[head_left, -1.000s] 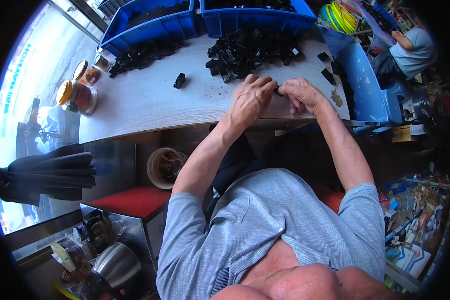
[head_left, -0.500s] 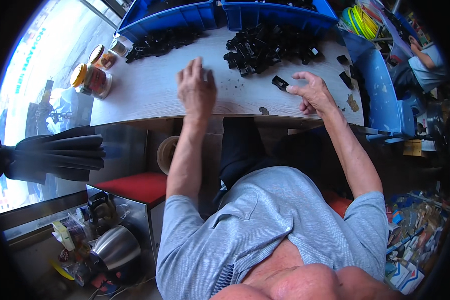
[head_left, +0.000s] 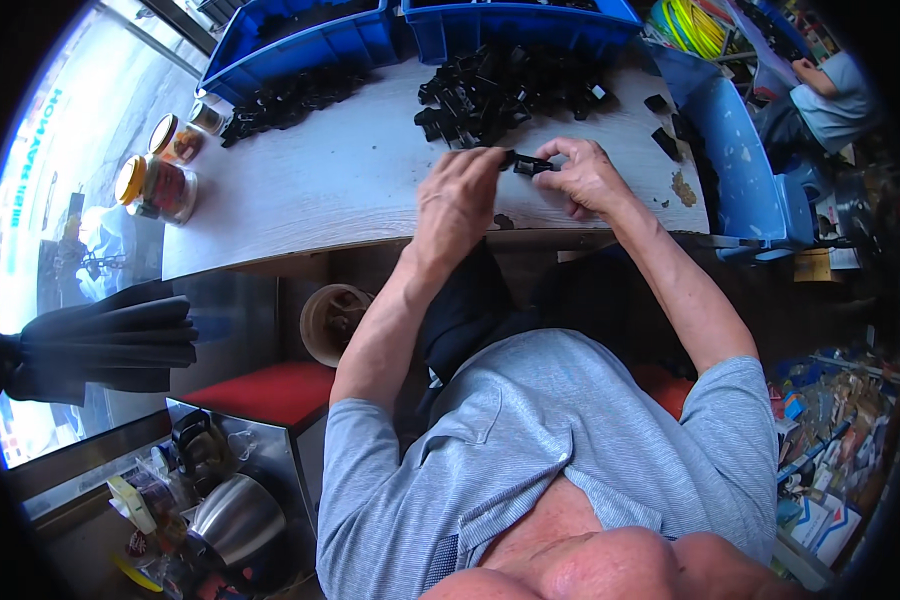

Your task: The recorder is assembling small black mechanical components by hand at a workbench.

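A: Right hand [head_left: 585, 182]?
B: Over the desk [head_left: 310, 175], near its front edge. Grip pinching a black part [head_left: 532, 167] between thumb and index finger. Other fingers curled lower.

A: Left hand [head_left: 457, 195]?
B: Just left of it, back of the hand up. Grip pinching a second part [head_left: 508, 160] at the fingertips; dark, mostly covered by the fingers.

A: Do the two parts touch?
B: Very close, side by side between the hands. Can't tell if there's contact. Can't tell if either rests on the desk.

A: Behind the hands?
B: Big pile [head_left: 500, 95] of black parts. Thinner heap [head_left: 295, 105] off to the left. Left bin [head_left: 310, 52] and right bin [head_left: 525, 33] past those, both blue, black stuff inside.

A: Right end of the desk?
B: Loose part [head_left: 665, 143], another just behind it, a brown worn patch [head_left: 683, 190]. Light-blue tub [head_left: 738, 165] beside the desk.

A: Left end?
B: Yellow-lidded jar [head_left: 158, 190], two smaller containers behind it.

A: Rest?
B: Bucket [head_left: 315, 330] below the desk, steel kettle [head_left: 238, 520] lower left, another person [head_left: 838, 110] upper right in a light shirt.
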`<state>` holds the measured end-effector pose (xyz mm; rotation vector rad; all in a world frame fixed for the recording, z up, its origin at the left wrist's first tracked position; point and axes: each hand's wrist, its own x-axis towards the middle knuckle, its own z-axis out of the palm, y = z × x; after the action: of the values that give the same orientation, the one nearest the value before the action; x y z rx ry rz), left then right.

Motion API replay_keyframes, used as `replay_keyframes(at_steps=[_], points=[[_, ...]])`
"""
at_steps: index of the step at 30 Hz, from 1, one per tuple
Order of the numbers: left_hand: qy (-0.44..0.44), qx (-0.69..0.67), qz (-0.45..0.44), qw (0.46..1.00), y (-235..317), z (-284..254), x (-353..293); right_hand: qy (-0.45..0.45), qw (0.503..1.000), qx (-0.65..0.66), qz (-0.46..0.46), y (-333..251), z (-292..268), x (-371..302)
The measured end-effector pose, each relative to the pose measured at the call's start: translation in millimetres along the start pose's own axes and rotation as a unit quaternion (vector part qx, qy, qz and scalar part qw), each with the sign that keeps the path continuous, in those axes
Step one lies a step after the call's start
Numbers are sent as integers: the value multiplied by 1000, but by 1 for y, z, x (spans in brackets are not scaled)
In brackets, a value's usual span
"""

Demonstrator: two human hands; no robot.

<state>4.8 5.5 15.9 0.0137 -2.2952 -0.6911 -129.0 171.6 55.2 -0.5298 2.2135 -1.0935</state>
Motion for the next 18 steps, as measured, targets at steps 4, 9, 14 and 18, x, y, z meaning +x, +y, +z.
replay_keyframes(at_steps=[4, 9, 14, 18], points=[[-63, 8, 46, 997, 0, 27, 11, -2, 1000, -5, -2, 6, -1, 2], [-142, 3, 87, 986, 1, 34, 20, -8, 1000, 6, -5, 9, -4, 0], [-154, 32, 106, 982, 2, 34, 14, -7, 999, 30, -7, 10, -3, -1], [-170, 115, 97, 974, 15, 23, 6, -30, 999, 25, -13, 13, -2, 1]])
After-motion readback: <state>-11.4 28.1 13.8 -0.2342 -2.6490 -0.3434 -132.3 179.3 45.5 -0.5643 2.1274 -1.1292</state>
